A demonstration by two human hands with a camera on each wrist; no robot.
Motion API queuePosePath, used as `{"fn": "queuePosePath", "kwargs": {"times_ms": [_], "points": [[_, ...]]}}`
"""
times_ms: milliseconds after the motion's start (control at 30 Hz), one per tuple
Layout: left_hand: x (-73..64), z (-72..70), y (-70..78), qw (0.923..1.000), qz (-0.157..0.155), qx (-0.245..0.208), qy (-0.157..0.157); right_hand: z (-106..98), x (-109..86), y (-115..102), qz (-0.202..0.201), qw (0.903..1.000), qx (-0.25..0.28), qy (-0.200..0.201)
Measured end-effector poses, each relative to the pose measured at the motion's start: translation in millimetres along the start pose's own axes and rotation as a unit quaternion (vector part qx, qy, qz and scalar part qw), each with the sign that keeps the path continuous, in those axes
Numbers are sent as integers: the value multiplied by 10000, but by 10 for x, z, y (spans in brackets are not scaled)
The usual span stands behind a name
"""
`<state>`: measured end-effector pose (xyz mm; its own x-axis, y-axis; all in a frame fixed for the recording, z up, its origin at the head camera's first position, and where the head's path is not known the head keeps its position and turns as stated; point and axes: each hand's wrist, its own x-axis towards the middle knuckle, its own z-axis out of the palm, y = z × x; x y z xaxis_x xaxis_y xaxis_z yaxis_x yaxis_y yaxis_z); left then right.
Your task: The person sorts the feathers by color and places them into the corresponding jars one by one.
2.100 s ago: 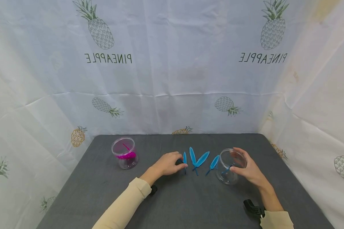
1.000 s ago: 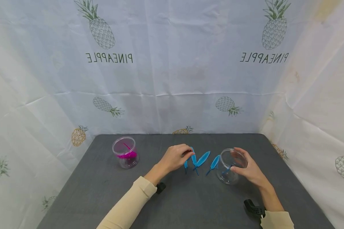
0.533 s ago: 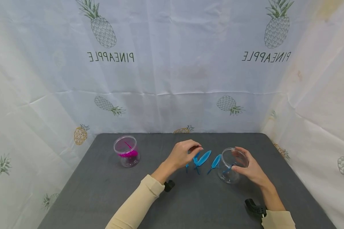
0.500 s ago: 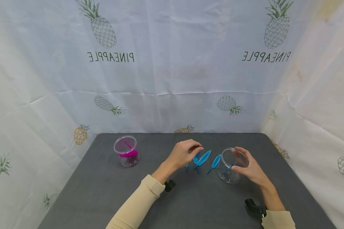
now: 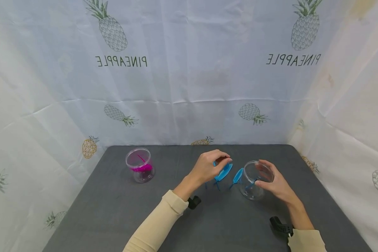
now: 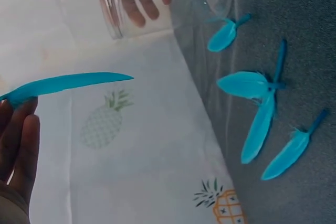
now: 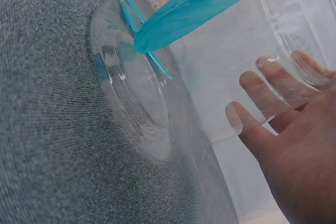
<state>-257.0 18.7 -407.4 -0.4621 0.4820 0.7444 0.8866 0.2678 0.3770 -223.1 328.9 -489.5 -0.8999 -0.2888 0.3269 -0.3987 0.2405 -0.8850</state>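
My left hand [image 5: 209, 166] pinches a blue feather [image 6: 68, 82] by one end, raised over the table in the left wrist view. Below it, several more blue feathers lie on the dark cloth: a crossed pair [image 6: 257, 129], one nearer the jar [image 6: 223, 36] and one farther left [image 6: 289, 153]. Fingers and thumb of my right hand [image 5: 277, 182] grip a clear jar [image 5: 252, 192] that stands on the table. Inside that jar leans a blue feather [image 7: 194, 14], large in the right wrist view.
At the table's left stands a second clear jar [image 5: 143, 178] with bright pink feathers [image 5: 143, 168] in it. A pineapple-print curtain [image 5: 176, 70] hangs behind and at both sides of the grey tabletop [image 5: 119, 210].
My left hand has risen from beside the leftmost feathers and moved right, over the crossed pair, carrying a feather. My right hand and its jar have stayed nearly in place.
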Motion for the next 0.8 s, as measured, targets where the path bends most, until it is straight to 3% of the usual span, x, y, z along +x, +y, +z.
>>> {"fn": "queuePosePath", "kwargs": {"times_ms": [233,500,800], "points": [[94,29,62,9995,198,230,-74,11,13,1,-105,9999,-25,68],[277,108,167,9995,301,108,-71,1,1,14,45,9999,-85,66],[396,210,231,9994,34,-357,-28,12,19,6,73,9999,-90,37]]}}
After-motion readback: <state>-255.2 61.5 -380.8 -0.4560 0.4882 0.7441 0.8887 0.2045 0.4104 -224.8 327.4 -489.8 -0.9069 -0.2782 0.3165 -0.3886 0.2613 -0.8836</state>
